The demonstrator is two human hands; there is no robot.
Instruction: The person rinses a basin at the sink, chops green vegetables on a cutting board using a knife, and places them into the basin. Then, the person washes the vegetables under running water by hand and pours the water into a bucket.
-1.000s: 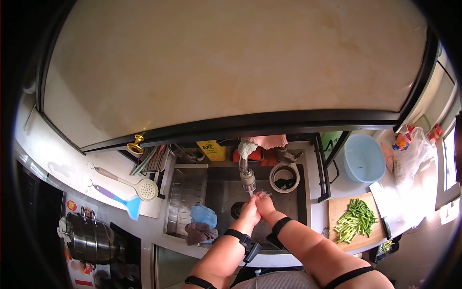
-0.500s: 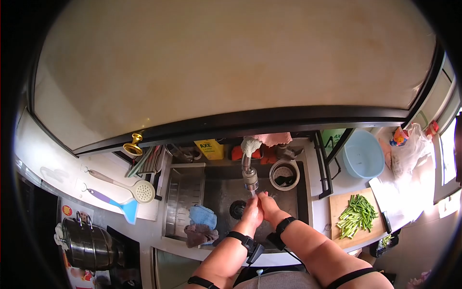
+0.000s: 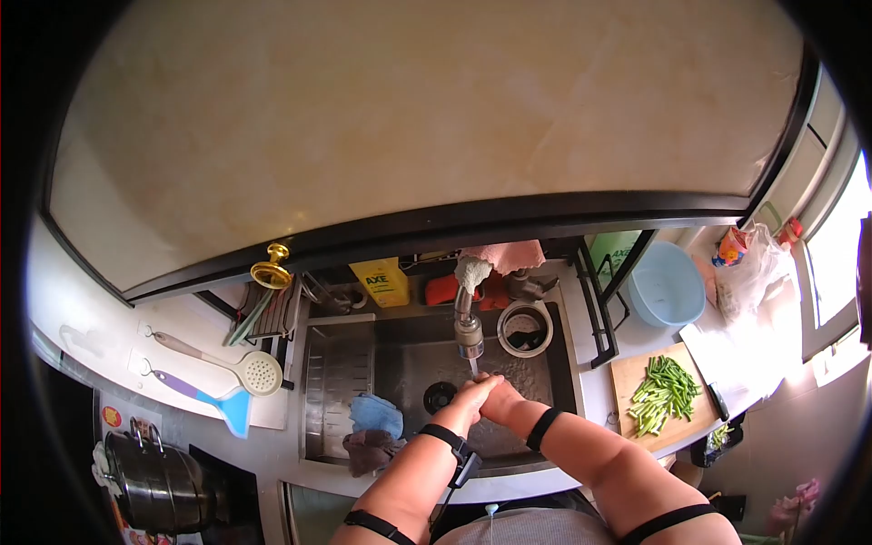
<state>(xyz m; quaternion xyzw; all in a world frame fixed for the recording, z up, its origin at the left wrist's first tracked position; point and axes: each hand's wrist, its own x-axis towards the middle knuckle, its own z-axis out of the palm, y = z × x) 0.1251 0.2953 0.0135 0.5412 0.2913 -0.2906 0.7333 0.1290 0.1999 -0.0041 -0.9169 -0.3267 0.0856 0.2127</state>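
Note:
Water runs from the faucet (image 3: 469,336) onto my two hands, which are pressed together over the dark sink (image 3: 418,354). My left hand (image 3: 465,398) lies against my right hand (image 3: 498,396) just below the spout. The fingers overlap and are too small to make out, so whether they are closed is unclear; no object shows between them. Behind my left hand is the round drain (image 3: 440,397). A blue cloth (image 3: 377,415) and a grey-brown cloth (image 3: 371,451) hang at the sink's left front. A round strainer cup (image 3: 524,329) sits at the back right of the sink.
On the right are a cutting board (image 3: 627,377) with cut green stalks (image 3: 665,396), a knife (image 3: 718,401), a light blue basin (image 3: 666,283) and a plastic bag (image 3: 752,282). A steel pot (image 3: 159,481) stands at left. A cabinet door (image 3: 436,118) overhangs the sink.
The view has shifted slightly. My hands have moved a little lower below the spout and rub against each other, with the right hand's wrist turned; more of the water stream shows.

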